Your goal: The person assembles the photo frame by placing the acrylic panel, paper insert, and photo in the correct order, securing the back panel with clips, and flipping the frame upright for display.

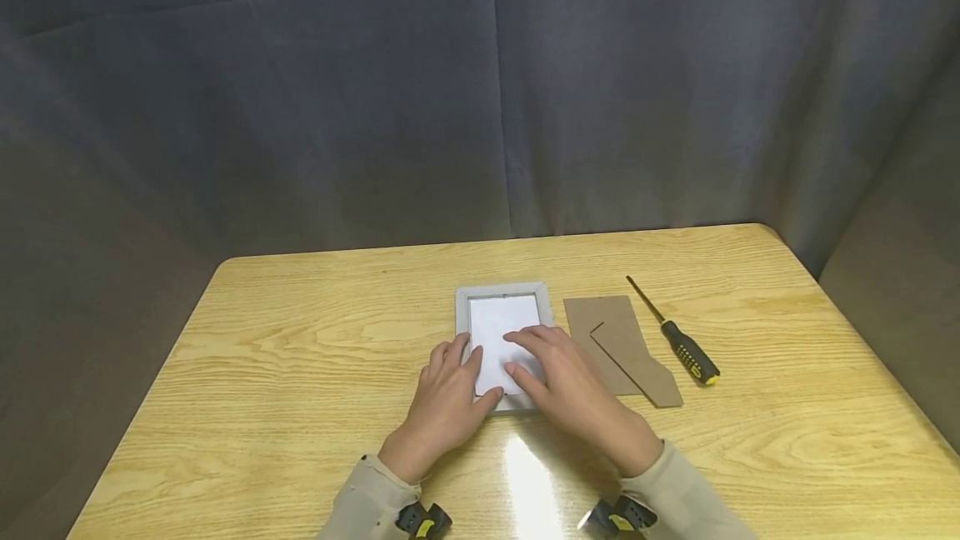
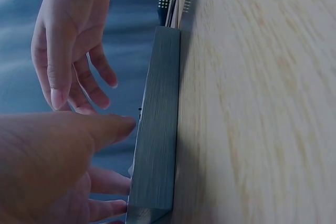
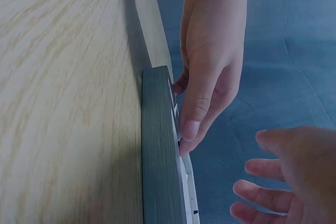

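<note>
Two hands over one picture frame [image 1: 501,300], grey, lying flat on a wooden table [image 1: 300,340] with its back upward. White sheet [image 1: 498,332] set inside the frame, showing between and beyond the fingers. Left hand [image 1: 447,402]: fingers straight, relaxed, tips at the sheet's left edge, thumb at the frame's near rim; from its wrist the fingertips [image 2: 125,125] reach the frame's side wall [image 2: 157,129]. Right hand [image 1: 566,382]: fingers spread, lying over the sheet's near right part; whether they press it or hover just above cannot be told. Neither hand grips anything; the two sit close together, thumbs nearly meeting. Brown backing board [image 1: 618,348] with stand flap, flat just right of the right hand. Screwdriver [image 1: 675,334], black and yellow handle, further right, apart from the board.
</note>
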`<action>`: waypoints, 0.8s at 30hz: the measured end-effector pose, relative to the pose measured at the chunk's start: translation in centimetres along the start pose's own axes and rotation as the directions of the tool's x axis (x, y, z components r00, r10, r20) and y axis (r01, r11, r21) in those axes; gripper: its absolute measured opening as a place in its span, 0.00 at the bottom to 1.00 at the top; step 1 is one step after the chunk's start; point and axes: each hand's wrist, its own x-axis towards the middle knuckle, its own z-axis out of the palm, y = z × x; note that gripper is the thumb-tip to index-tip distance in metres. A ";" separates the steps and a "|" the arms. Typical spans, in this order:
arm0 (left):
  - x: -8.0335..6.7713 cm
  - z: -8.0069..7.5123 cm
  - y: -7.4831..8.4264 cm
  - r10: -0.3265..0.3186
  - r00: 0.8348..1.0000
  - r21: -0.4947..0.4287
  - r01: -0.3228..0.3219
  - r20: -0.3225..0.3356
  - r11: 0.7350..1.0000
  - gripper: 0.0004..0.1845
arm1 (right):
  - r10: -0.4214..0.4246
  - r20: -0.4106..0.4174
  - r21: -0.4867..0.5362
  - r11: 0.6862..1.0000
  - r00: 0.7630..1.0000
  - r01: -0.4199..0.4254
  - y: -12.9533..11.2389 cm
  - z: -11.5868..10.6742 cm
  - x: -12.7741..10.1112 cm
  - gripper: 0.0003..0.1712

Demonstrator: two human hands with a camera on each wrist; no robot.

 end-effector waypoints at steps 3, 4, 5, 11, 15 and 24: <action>0.0 0.0 0.0 0.003 1.000 0.007 -0.003 0.003 1.000 0.34 | -0.004 -0.003 -0.003 1.000 1.000 0.004 0.0 0.0 0.0 0.20; 0.0 0.0 -0.1 0.004 1.000 0.007 -0.004 0.003 1.000 0.34 | -0.005 -0.004 -0.003 1.000 1.000 0.005 0.0 0.0 0.0 0.19; 0.0 0.0 -0.1 0.004 1.000 0.008 -0.004 0.005 1.000 0.34 | -0.006 -0.005 -0.003 1.000 1.000 0.006 0.0 0.0 0.1 0.19; 0.0 0.0 -0.1 -0.001 1.000 0.011 0.000 0.014 1.000 0.35 | -0.006 -0.001 -0.004 1.000 1.000 0.006 -0.1 0.0 0.1 0.19; 0.0 0.0 -0.1 0.001 1.000 0.007 -0.001 0.011 1.000 0.35 | -0.008 -0.001 -0.004 1.000 1.000 0.008 -0.1 0.0 0.1 0.19; 0.0 0.0 -0.1 0.004 1.000 -0.014 -0.004 0.002 1.000 0.34 | -0.015 -0.006 -0.001 1.000 1.000 0.015 0.0 -0.1 0.0 0.19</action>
